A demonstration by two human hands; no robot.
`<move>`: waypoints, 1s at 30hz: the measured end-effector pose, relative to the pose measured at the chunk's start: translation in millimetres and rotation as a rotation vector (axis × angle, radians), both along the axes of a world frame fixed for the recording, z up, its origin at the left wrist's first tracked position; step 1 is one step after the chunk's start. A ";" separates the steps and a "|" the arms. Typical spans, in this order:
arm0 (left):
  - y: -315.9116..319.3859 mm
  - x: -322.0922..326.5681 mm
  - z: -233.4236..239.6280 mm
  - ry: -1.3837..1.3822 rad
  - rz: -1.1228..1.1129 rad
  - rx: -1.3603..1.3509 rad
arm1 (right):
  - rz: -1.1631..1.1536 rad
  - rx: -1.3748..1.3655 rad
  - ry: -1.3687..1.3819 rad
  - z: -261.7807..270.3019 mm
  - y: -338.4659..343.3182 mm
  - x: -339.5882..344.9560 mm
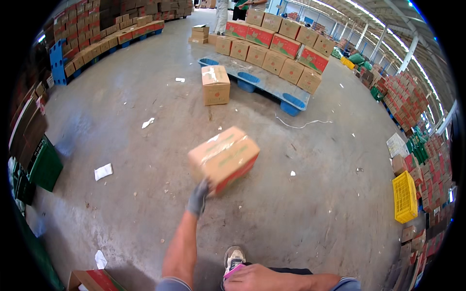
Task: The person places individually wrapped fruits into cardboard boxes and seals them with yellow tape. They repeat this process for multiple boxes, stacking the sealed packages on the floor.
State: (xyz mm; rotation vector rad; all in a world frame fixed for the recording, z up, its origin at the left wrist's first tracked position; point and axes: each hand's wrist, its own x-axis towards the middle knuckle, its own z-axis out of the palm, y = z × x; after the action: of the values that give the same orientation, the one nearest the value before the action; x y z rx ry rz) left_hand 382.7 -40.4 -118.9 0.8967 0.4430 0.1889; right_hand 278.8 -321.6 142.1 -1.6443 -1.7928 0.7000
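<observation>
My left hand [199, 197], in a grey glove, is at the near left corner of a taped cardboard box [227, 154] with a red side. The box is tilted and slightly blurred, and its far side is hidden. My bare right hand [245, 278] is low in front of my body, its fingers closed around a small pink object [234, 271] of which only an edge shows. Beyond the held box, another taped cardboard box [216, 87] stands on the concrete floor beside a pallet with blue feet [269, 78].
Stacked cartons [273, 40] stand on the pallet. A white cord [302, 126] and paper scraps [103, 171] lie on the floor. Green crates [45, 163] are at left, a yellow crate [405, 197] at right, an open carton [96, 280] at lower left. A person [251, 5] stands far behind.
</observation>
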 end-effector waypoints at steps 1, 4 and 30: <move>-1.9 25.8 38.5 -0.212 -0.050 0.151 | -0.017 0.033 0.045 -4.6 -5.4 -2.9; 12.8 41.9 122.2 -0.298 0.073 0.344 | 0.095 -0.027 0.005 5.0 5.5 6.4; 66.5 -546.1 76.7 1.436 0.277 1.006 | 0.202 -0.072 -0.429 -7.9 90.5 -110.5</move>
State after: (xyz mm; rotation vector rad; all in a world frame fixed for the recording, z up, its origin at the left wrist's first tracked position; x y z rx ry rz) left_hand -163.4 26.1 -42.2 1.8978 1.9204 -0.0365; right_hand 168.4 -231.1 134.2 -1.7771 -2.2843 0.5280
